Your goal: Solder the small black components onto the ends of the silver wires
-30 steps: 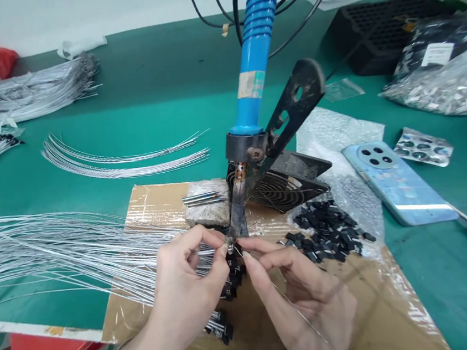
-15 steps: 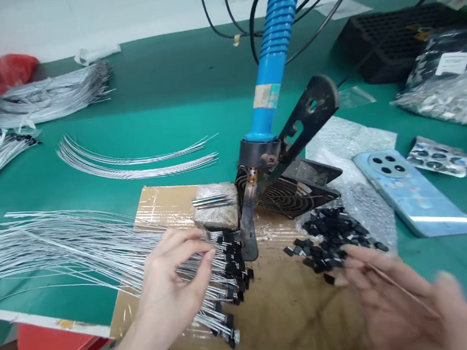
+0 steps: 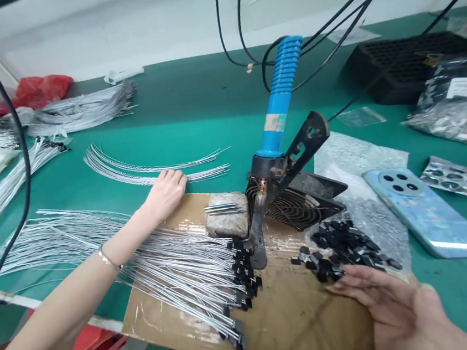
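Note:
My left hand (image 3: 167, 192) is closed over the lower bunch of loose white wires (image 3: 125, 178) behind the cardboard, its fingertips partly hidden. Below that forearm lies a spread of white wires (image 3: 185, 269) with black connectors (image 3: 243, 271) on their right ends. My right hand (image 3: 397, 302) is at the near edge of a pile of small black connector pieces (image 3: 345, 244). Its fingers are stretched out, thumb apart, and I see nothing held. Between the hands stands a blue-handled soldering iron (image 3: 279, 109) in a black metal holder (image 3: 309, 139).
A wrapped block (image 3: 227, 228) carrying thin metal rods sits beside the iron on the cardboard (image 3: 307, 323). To the right lie a blue phone (image 3: 433, 215), a blister pack (image 3: 454, 177) and bubble wrap (image 3: 369, 194). More wire bundles (image 3: 80, 110) lie back left; a black cable (image 3: 23, 158) hangs there.
My left hand has moved from the connector ends of the spread wires back to the loose bunch. My right hand stays by the black pile; a thin strand across it no longer shows. The view has shifted.

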`<state>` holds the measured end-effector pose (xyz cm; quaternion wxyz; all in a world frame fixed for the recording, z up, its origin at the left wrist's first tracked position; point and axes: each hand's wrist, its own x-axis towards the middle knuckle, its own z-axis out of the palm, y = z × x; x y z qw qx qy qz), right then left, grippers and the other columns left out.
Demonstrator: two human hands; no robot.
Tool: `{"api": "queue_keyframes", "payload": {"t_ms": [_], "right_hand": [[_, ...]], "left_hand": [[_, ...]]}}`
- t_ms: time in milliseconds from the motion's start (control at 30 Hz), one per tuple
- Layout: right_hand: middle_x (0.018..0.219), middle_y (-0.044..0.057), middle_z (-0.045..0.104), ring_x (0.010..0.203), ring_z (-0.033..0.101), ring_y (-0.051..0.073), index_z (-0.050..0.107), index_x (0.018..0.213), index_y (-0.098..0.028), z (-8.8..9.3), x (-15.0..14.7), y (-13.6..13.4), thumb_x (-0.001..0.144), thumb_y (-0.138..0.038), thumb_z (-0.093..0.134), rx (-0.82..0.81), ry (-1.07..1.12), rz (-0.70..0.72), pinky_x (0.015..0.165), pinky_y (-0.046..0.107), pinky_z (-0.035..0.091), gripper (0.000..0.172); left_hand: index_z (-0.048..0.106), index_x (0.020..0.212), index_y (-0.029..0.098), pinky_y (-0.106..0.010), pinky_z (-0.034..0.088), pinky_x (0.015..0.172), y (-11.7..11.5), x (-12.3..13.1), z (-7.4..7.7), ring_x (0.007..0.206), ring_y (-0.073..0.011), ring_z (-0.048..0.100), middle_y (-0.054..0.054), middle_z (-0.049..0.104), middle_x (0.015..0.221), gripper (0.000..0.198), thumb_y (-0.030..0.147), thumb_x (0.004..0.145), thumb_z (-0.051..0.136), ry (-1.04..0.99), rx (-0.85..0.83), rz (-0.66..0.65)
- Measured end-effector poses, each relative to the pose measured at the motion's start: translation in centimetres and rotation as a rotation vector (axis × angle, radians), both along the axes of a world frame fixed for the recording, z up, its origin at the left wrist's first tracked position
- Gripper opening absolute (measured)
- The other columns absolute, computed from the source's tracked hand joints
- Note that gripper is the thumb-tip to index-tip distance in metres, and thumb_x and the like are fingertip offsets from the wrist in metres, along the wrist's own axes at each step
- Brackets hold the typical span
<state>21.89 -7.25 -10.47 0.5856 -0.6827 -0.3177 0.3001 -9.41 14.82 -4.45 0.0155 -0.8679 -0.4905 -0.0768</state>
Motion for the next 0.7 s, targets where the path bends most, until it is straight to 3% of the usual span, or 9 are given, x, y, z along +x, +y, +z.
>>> {"api": "queue_keyframes", "payload": {"t_ms": [100, 200, 300, 500, 600, 700], "right_hand": [[0.065, 0.012, 0.069, 0.053, 0.067, 0.026, 0.071, 0.072, -0.025, -0.2, 0.5, -0.2, 0.098, -0.055, 0.037, -0.029, 0.158, -0.045, 0.060, 0.049, 0.052, 0.052], [0.069, 0.012, 0.071, 0.056, 0.066, 0.026, 0.073, 0.072, -0.025, -0.2, 0.6, -0.4, 0.094, -0.060, 0.045, -0.047, 0.230, -0.073, 0.063, 0.051, 0.051, 0.050], [0.069, 0.012, 0.070, 0.055, 0.065, 0.026, 0.072, 0.072, -0.028, -0.2, 0.3, -0.5, 0.093, -0.062, 0.047, -0.056, 0.261, -0.093, 0.064, 0.051, 0.049, 0.047], [0.077, 0.012, 0.071, 0.060, 0.063, 0.027, 0.073, 0.070, -0.026, -0.6, 0.1, -0.4, 0.087, -0.064, 0.057, -0.046, 0.273, -0.115, 0.064, 0.053, 0.049, 0.045], [0.078, 0.012, 0.071, 0.061, 0.065, 0.026, 0.073, 0.070, -0.026, -0.8, -0.1, -0.4, 0.088, -0.062, 0.057, -0.047, 0.243, -0.143, 0.062, 0.052, 0.051, 0.043], [0.074, 0.013, 0.071, 0.056, 0.065, 0.027, 0.072, 0.071, -0.028, -1.1, -0.1, -0.3, 0.093, -0.059, 0.048, -0.017, 0.094, -0.130, 0.057, 0.052, 0.053, 0.045]], "left_hand": [[0.064, 0.120, 0.015, -0.045, 0.056, 0.089, 1.3, -0.4, -0.7, 0.103, -0.0239, 0.067, -0.010, 0.066, 0.121, 0.027, 0.030, 0.097, 0.063, -0.014, -0.043, 0.009], [0.064, 0.120, 0.015, -0.045, 0.057, 0.087, 1.6, -1.0, -0.6, 0.102, -0.0237, 0.067, -0.010, 0.066, 0.120, 0.027, 0.031, 0.098, 0.062, -0.088, -0.052, 0.050], [0.067, 0.110, 0.014, -0.043, 0.055, 0.087, 1.7, -1.8, 0.1, 0.096, -0.0224, 0.069, -0.008, 0.071, 0.108, 0.021, 0.030, 0.097, 0.062, -0.223, -0.030, 0.111], [0.073, 0.085, 0.019, -0.029, 0.052, 0.072, 1.9, -2.7, 1.7, 0.072, -0.0173, 0.070, -0.004, 0.077, 0.080, 0.013, 0.028, 0.089, 0.064, -0.577, -0.015, 0.178], [0.071, 0.082, 0.018, -0.026, 0.052, 0.064, 1.5, -2.9, 3.2, 0.064, -0.0144, 0.067, -0.001, 0.075, 0.072, 0.013, 0.029, 0.087, 0.066, -0.737, 0.005, 0.184], [0.071, 0.083, 0.017, -0.022, 0.048, 0.059, 0.5, -3.7, 6.4, 0.059, -0.0098, 0.062, 0.003, 0.070, 0.067, 0.010, 0.026, 0.086, 0.068, -0.846, 0.070, 0.185]]}}
